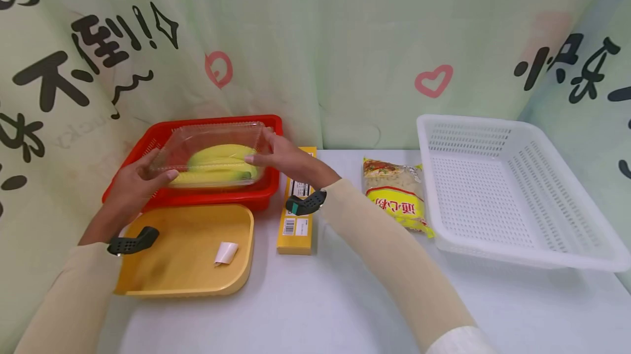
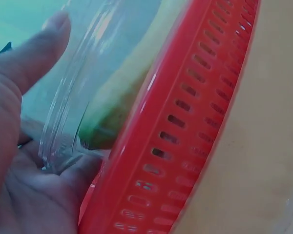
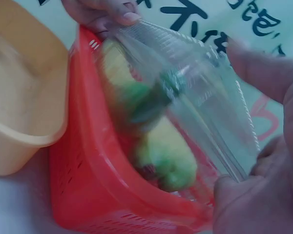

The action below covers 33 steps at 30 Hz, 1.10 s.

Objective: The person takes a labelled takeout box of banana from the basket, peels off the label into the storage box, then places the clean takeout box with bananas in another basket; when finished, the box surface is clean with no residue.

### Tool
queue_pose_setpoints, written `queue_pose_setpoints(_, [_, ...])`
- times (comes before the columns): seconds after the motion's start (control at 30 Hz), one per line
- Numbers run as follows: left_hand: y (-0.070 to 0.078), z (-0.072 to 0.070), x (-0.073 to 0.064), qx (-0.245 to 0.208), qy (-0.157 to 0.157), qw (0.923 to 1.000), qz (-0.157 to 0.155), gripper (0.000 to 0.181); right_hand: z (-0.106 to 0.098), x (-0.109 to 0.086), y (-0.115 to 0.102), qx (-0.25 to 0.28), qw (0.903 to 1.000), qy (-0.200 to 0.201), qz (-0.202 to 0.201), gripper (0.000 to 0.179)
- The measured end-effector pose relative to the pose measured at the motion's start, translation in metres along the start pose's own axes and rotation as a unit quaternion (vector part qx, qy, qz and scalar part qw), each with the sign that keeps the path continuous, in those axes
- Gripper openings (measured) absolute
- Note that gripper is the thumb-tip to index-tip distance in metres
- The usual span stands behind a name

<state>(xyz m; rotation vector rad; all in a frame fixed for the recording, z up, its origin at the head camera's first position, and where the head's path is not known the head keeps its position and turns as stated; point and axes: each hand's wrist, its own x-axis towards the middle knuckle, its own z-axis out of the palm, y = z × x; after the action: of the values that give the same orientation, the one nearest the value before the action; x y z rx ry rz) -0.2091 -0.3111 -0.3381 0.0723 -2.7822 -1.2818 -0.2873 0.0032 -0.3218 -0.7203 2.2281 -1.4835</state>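
Note:
A clear plastic box (image 1: 170, 148) is held tilted over the red basket (image 1: 268, 195). Yellow bananas (image 1: 222, 156) with green ends show through its walls; whether all of them lie inside it I cannot tell. My left hand (image 1: 135, 181) grips the box's left end, thumb above and fingers below, as the left wrist view shows. At the opposite end my right hand (image 1: 288, 158) holds the box between thumb and fingers. The right wrist view is blurred, with green banana ends (image 3: 173, 168) near the basket's rim.
In front of the basket stands a yellow tray (image 1: 187, 255) with a small whitish piece (image 1: 226, 253) in it. A yellow carton (image 1: 294, 239) lies under my right wrist. Further right are a bag of pasta (image 1: 399, 195) and a white basket (image 1: 493, 200). A printed curtain (image 1: 320, 41) hangs behind.

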Motion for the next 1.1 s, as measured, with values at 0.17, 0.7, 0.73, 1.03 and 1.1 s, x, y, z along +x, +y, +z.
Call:
queue_pose_setpoints(0.17, [0.001,0.001,0.0,0.008,0.021,0.9997,0.001,0.092,0.003,-0.002,-0.003,-0.048,0.9984,-0.029,0.011,0.107])
queue_pose_setpoints(0.7, [0.006,0.002,-0.001,0.033,0.012,0.9993,-0.014,0.095,0.014,0.003,-0.004,-0.1,0.9934,0.026,0.048,0.098])
queue_pose_setpoints(0.73, [0.006,0.002,-0.001,0.034,0.014,0.9992,-0.013,0.095,0.014,0.003,-0.005,-0.101,0.9932,0.027,0.05,0.099])
queue_pose_setpoints(1.03, [0.002,0.001,-0.001,0.03,0.023,0.9991,-0.018,0.092,0.016,0.004,-0.009,-0.091,0.994,0.025,0.054,0.091])
queue_pose_setpoints(1.1, [0.002,0.001,-0.002,0.03,0.023,0.9991,-0.02,0.092,0.017,0.005,-0.01,-0.096,0.9934,0.022,0.059,0.092])
